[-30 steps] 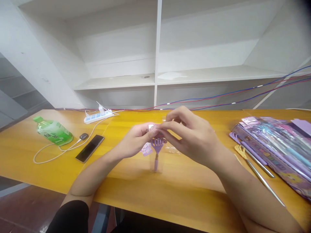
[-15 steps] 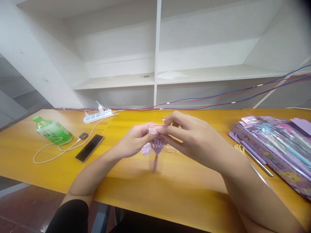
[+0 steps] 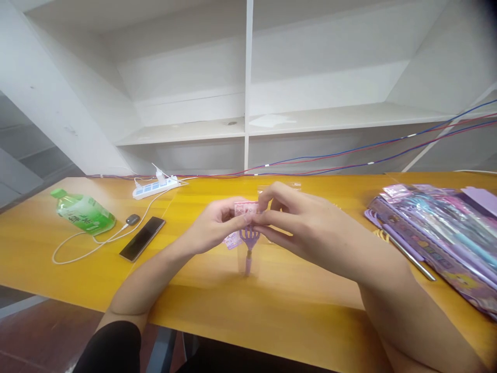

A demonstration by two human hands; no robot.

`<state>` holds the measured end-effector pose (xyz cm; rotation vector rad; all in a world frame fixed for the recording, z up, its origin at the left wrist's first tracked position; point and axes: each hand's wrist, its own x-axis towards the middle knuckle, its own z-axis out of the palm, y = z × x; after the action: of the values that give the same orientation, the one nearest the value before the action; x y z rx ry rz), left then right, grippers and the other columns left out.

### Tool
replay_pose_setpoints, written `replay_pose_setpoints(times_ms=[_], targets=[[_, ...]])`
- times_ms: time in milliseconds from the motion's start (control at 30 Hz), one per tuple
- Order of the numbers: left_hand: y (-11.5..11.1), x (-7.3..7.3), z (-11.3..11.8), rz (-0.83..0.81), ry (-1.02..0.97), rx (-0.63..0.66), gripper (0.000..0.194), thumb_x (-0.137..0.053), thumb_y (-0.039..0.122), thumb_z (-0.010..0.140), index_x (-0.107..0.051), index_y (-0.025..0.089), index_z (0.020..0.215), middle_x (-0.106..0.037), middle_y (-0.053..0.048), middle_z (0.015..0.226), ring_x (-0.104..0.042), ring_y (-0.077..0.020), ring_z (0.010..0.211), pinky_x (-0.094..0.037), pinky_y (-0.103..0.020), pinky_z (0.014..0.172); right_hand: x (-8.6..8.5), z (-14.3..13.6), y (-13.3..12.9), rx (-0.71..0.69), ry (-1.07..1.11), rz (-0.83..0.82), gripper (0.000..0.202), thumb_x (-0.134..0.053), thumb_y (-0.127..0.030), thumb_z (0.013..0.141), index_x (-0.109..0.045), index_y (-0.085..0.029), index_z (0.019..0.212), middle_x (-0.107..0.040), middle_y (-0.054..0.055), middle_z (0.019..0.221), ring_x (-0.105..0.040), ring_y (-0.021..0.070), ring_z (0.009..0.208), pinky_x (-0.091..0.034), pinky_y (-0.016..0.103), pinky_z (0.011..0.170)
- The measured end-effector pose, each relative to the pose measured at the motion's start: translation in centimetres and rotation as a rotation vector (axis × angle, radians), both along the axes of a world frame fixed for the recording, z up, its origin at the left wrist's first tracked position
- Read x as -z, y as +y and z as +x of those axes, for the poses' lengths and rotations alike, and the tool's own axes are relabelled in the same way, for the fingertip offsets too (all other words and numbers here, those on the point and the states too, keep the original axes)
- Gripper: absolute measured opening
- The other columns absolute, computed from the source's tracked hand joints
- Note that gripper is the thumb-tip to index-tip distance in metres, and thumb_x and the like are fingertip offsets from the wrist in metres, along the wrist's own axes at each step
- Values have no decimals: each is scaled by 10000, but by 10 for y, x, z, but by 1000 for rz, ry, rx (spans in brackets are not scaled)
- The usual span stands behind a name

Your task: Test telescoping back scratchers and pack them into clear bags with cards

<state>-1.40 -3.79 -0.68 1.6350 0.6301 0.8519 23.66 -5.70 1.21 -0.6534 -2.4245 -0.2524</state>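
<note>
Between my two hands is a clear plastic bag [image 3: 254,267] with a pink printed top [image 3: 245,207]. A purple claw-shaped item [image 3: 248,238] with a handle shows inside it, handle downward. My left hand [image 3: 219,225] pinches the bag's upper left part between thumb and fingers. On the other side, my right hand [image 3: 289,215] has its thumb and fingers pressed at the top right of the bag; its fingertips partly cover the pink part. A small pink-purple card [image 3: 232,240] sticks out below my left fingers. Another clear wrapper lies behind my right hand, partly hidden.
Left on the yellow table [image 3: 209,311] are a green bottle [image 3: 86,211], a phone [image 3: 142,239], a small black device [image 3: 132,219] and a power strip [image 3: 156,187]. Packaged items [image 3: 442,223] are piled at the right, beside a metal-and-purple rod [image 3: 411,256]. White shelving stands behind.
My right fingers have shifted slightly at the bag's top, and more of the pink printed part shows. The whole view has moved a little.
</note>
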Motion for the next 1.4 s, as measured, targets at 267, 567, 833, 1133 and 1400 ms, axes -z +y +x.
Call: replay_pose_setpoints(times_ms=[267,567,833,1133,1400], targets=[[-1,-2,2,50,23,-30,302,-690,437,1084,-772,149,1122,-754,-72,1031,-752,-153,895,-608,-242,793,-1,-2,-4,9,-5,-14,206,-578,-300,1129,-746,-195,1181,-620,79,1155,-592,136,838,-454,311,719],[1,-1,3,65,26,-73,394,-742,477,1042,-787,129,1222,-802,-132,1136,-770,-189,965,-634,-266,819,-2,-1,-1,58,-20,65,189,-588,-266,1119,-756,-217,1192,-618,53,1050,-569,129,807,-412,303,692],[-1,-3,3,82,39,-88,402,-744,486,1035,-793,121,1198,-809,-135,1123,-787,-210,979,-641,-280,829,-6,1,-4,59,-43,82,184,-582,-245,1116,-756,-200,1157,-578,36,972,-496,129,759,-352,315,658],[-2,-3,0,54,89,-113,388,-723,479,1050,-769,117,1183,-797,-124,1080,-795,-211,940,-630,-285,810,-11,10,-8,75,-55,87,220,-545,-214,1122,-754,-219,1191,-552,35,940,-468,124,735,-349,310,664],[-2,0,0,-20,6,-41,364,-693,446,1060,-808,139,1218,-807,-147,1199,-795,-252,1055,-641,-348,934,-10,4,-8,53,-73,107,239,-526,-198,1122,-762,-209,1164,-579,37,900,-474,130,735,-326,299,652]])
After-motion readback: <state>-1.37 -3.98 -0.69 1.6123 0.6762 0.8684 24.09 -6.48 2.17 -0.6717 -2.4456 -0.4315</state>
